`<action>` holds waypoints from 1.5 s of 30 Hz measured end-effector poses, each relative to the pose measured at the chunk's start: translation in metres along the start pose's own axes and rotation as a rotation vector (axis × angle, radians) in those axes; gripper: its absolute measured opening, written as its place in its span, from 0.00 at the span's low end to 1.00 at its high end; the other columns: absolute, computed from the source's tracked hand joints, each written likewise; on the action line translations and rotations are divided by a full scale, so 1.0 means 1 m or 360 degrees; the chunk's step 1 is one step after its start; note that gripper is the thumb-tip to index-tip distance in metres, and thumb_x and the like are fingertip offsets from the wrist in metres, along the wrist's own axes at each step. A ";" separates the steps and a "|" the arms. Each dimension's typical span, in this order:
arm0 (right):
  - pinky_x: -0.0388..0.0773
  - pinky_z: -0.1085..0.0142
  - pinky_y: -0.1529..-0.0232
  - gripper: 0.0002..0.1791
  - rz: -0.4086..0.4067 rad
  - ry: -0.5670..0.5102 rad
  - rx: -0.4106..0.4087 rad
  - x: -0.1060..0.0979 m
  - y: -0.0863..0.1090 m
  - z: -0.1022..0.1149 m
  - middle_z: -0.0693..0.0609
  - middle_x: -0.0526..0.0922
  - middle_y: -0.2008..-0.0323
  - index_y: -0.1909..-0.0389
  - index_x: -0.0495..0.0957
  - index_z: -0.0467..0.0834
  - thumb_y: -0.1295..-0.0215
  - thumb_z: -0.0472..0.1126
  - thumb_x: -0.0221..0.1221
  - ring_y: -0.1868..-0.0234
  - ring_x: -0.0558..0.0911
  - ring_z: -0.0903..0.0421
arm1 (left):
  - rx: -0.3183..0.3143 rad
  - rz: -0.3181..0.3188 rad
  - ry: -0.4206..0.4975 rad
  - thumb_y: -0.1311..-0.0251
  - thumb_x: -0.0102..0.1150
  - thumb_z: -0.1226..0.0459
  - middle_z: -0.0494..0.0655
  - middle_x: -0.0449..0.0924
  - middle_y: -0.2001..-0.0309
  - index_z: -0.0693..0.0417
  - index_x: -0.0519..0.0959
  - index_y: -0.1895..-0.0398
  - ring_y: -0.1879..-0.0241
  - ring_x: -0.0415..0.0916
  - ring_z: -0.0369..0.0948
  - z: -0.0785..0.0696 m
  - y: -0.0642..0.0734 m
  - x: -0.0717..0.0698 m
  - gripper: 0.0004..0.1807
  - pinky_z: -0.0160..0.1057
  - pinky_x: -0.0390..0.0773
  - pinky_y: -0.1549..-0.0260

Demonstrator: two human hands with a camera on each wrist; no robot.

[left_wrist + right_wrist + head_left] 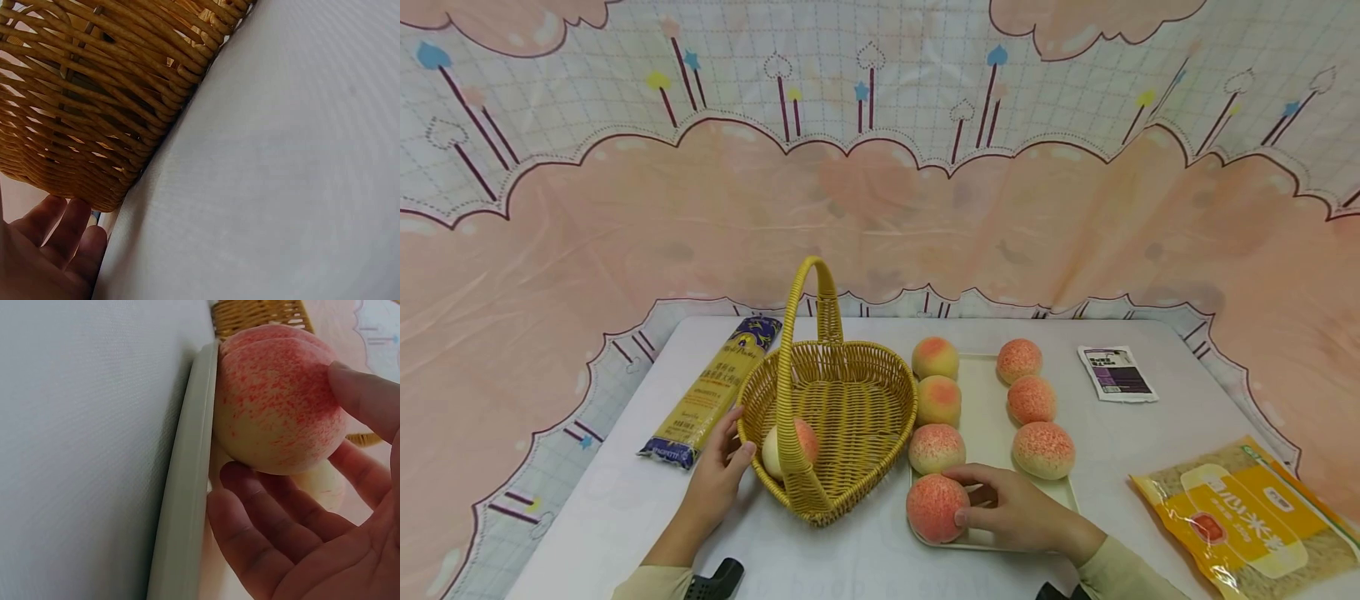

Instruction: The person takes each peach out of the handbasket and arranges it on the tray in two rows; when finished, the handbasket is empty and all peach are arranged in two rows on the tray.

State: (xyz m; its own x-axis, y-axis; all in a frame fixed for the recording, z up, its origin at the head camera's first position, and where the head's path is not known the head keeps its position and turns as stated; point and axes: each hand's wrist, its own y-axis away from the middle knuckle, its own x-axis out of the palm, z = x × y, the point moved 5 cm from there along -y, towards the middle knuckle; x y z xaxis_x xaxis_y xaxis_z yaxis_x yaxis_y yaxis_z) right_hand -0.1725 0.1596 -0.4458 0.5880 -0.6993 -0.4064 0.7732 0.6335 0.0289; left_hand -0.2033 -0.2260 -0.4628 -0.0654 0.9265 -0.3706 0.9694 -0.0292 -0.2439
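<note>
A yellow heart-shaped wicker basket (865,487) with a tall handle stands left of centre, one peach (807,439) inside it. My left hand (721,467) touches the basket's outer left side; in the left wrist view its fingers (72,225) rest against the weave. Right of the basket, a pale tray (981,400) holds peaches in two columns. At the tray's near left corner, my right hand (1018,508) holds a reddish peach (936,508) between thumb and fingers. In the right wrist view, this peach (275,406) sits at the tray's rim (181,487).
A long spaghetti packet (711,396) lies left of the basket. On the right lie a small white-and-purple sachet (1117,374) and a large yellow bag of grain (1247,517). Behind the white table (640,533) hangs a patterned pink cloth (880,208).
</note>
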 end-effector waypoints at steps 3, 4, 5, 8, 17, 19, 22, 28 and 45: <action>0.77 0.65 0.50 0.28 0.0001 -0.0003 0.0017 0.000 0.000 0.000 0.39 0.78 0.41 0.33 0.70 0.36 0.29 0.43 0.62 0.50 0.83 0.55 | -0.0016 0.0006 0.0001 0.25 0.47 0.66 0.73 0.60 0.31 0.62 0.52 0.24 0.42 0.68 0.34 0.000 0.000 0.000 0.31 0.22 0.67 0.53; 0.77 0.65 0.50 0.28 0.0001 -0.0005 0.0025 0.000 0.000 0.000 0.39 0.78 0.41 0.33 0.70 0.36 0.30 0.42 0.62 0.50 0.83 0.55 | -0.0023 0.0009 0.0002 0.25 0.47 0.66 0.72 0.60 0.31 0.62 0.52 0.23 0.40 0.69 0.40 0.000 0.000 0.000 0.31 0.22 0.67 0.53; 0.77 0.65 0.51 0.28 0.0002 -0.0006 0.0033 0.000 0.000 0.000 0.40 0.77 0.41 0.33 0.70 0.36 0.30 0.42 0.62 0.50 0.83 0.55 | -0.0030 0.0012 0.0000 0.25 0.48 0.66 0.72 0.60 0.31 0.62 0.52 0.23 0.39 0.68 0.46 0.000 0.000 0.000 0.31 0.21 0.67 0.52; 0.78 0.65 0.51 0.28 0.0002 0.0000 0.0041 -0.001 0.001 0.001 0.40 0.77 0.41 0.32 0.70 0.37 0.30 0.42 0.62 0.50 0.82 0.55 | -0.0036 0.0025 0.0009 0.25 0.47 0.65 0.72 0.58 0.30 0.62 0.51 0.23 0.36 0.64 0.60 -0.001 -0.001 0.001 0.32 0.20 0.65 0.52; 0.78 0.63 0.50 0.26 -0.0033 0.0081 0.0009 -0.011 0.004 0.011 0.41 0.78 0.41 0.35 0.72 0.35 0.29 0.43 0.61 0.47 0.81 0.50 | -0.0019 0.0016 -0.0005 0.25 0.48 0.66 0.73 0.59 0.30 0.63 0.52 0.24 0.37 0.65 0.63 0.000 -0.002 0.001 0.31 0.25 0.68 0.52; 0.78 0.63 0.50 0.26 -0.0059 0.0110 0.0020 -0.016 0.005 0.014 0.41 0.78 0.42 0.35 0.72 0.36 0.29 0.43 0.61 0.47 0.81 0.48 | -0.0018 0.0014 -0.0010 0.26 0.48 0.66 0.73 0.60 0.31 0.63 0.53 0.24 0.38 0.66 0.63 0.001 -0.002 0.001 0.31 0.25 0.69 0.52; 0.78 0.63 0.50 0.26 -0.0111 0.0176 0.0010 -0.024 0.006 0.020 0.42 0.79 0.42 0.35 0.72 0.36 0.29 0.43 0.61 0.47 0.81 0.45 | -0.0017 0.0012 -0.0015 0.26 0.48 0.66 0.72 0.61 0.31 0.63 0.53 0.24 0.38 0.66 0.63 0.001 -0.002 0.001 0.31 0.26 0.69 0.52; 0.79 0.63 0.51 0.24 -0.0167 0.0223 -0.0024 -0.032 0.005 0.029 0.43 0.80 0.43 0.35 0.72 0.36 0.29 0.41 0.61 0.47 0.81 0.43 | -0.0041 0.0026 -0.0021 0.25 0.48 0.65 0.71 0.60 0.30 0.61 0.53 0.23 0.36 0.65 0.63 0.001 -0.002 0.001 0.32 0.26 0.68 0.51; 0.79 0.52 0.50 0.26 -0.0237 0.0317 -0.0230 -0.039 -0.023 0.051 0.39 0.78 0.42 0.37 0.73 0.32 0.32 0.39 0.64 0.47 0.81 0.42 | -0.0031 0.0016 -0.0015 0.25 0.48 0.66 0.72 0.59 0.30 0.62 0.53 0.24 0.36 0.65 0.63 0.001 -0.001 0.000 0.31 0.25 0.68 0.52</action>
State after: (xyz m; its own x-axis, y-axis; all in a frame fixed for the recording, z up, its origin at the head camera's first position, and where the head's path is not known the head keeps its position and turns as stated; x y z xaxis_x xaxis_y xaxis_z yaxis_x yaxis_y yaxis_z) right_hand -0.2009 0.1553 -0.3844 0.4016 -0.7183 -0.5681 0.7973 0.5795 -0.1691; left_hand -0.2040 -0.2262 -0.4631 -0.0576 0.9226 -0.3814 0.9744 -0.0312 -0.2226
